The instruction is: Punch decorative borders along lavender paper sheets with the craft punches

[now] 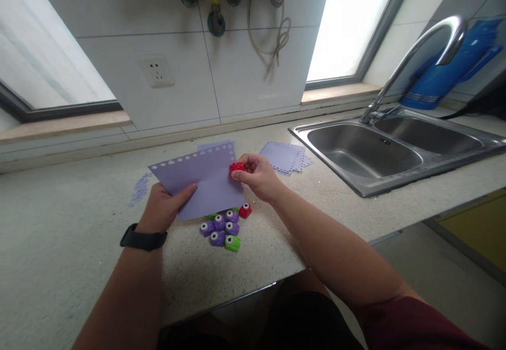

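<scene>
My left hand [168,205] grips a lavender sheet of paper [209,186] by its lower left part, thumb on top. Star-shaped holes run along the sheet's upper edge, with a few at its upper right corner. A red craft punch [237,168] is pinched in my right hand [256,175] at the sheet's right edge. Whether the paper sits inside the punch's slot, I cannot tell. Below the sheet, several purple punches [219,222], a green punch [232,242] and another red punch [245,211] lie clustered on the counter; the paper partly covers more green ones.
Punched lavender sheets [282,156] lie fanned out right of my hands, and more paper [215,144] lies behind the held sheet. Small lavender cut-outs [140,189] are scattered at left. A steel double sink [356,155] with a tall faucet [415,49] and a blue pitcher [450,70] stand at right.
</scene>
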Action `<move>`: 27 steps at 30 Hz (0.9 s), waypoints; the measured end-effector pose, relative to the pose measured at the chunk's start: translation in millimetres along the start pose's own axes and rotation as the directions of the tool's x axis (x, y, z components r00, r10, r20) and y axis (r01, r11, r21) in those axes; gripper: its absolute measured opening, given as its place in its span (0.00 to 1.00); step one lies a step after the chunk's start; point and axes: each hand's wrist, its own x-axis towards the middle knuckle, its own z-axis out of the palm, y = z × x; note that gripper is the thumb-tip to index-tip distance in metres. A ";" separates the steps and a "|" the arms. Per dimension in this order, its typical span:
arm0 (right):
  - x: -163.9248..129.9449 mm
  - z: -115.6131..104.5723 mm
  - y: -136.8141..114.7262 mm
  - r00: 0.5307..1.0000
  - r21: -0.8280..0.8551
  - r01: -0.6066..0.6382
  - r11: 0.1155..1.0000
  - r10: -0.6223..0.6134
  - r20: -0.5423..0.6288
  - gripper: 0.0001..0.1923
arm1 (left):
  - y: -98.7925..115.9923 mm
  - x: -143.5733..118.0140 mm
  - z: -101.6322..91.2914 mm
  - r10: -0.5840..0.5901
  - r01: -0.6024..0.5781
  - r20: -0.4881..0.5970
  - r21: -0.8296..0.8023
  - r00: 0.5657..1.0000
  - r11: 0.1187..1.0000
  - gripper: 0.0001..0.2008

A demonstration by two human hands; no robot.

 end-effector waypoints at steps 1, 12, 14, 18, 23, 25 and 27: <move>0.0 0.1 -0.3 1.000 0.003 -0.011 1.000 0.011 0.011 0.21 | 0.3 0.2 -0.2 -0.002 0.002 -0.003 0.003 1.000 1.000 0.25; 5.7 -10.8 -8.2 0.999 0.075 -0.002 0.997 0.005 -0.038 0.16 | -2.2 4.4 -3.5 -0.040 0.039 -0.010 -0.041 0.999 0.998 0.28; 7.3 -14.4 -10.2 0.997 0.062 0.015 0.998 -0.010 -0.072 0.16 | -4.0 6.0 -4.1 -0.040 0.039 -0.011 -0.063 0.999 0.997 0.28; 11.4 -21.0 -9.9 0.991 0.011 0.034 0.999 -0.032 -0.133 0.15 | -7.8 8.6 -5.3 -0.021 0.020 -0.021 -0.078 1.000 0.997 0.29; 16.8 -29.7 0.6 0.979 -0.142 -0.085 0.986 0.056 -0.195 0.17 | -8.3 9.8 -5.4 -0.012 0.008 -0.051 -0.078 0.999 0.997 0.30; 17.5 -32.5 3.9 0.975 -0.242 -0.144 0.960 0.097 -0.199 0.18 | -7.8 10.5 -4.9 -0.011 0.005 -0.071 -0.087 0.997 0.996 0.31; 17.5 -34.2 5.4 0.972 -0.322 -0.183 0.929 0.121 -0.203 0.19 | -8.0 11.7 -4.3 -0.010 0.000 -0.093 -0.100 0.996 0.995 0.31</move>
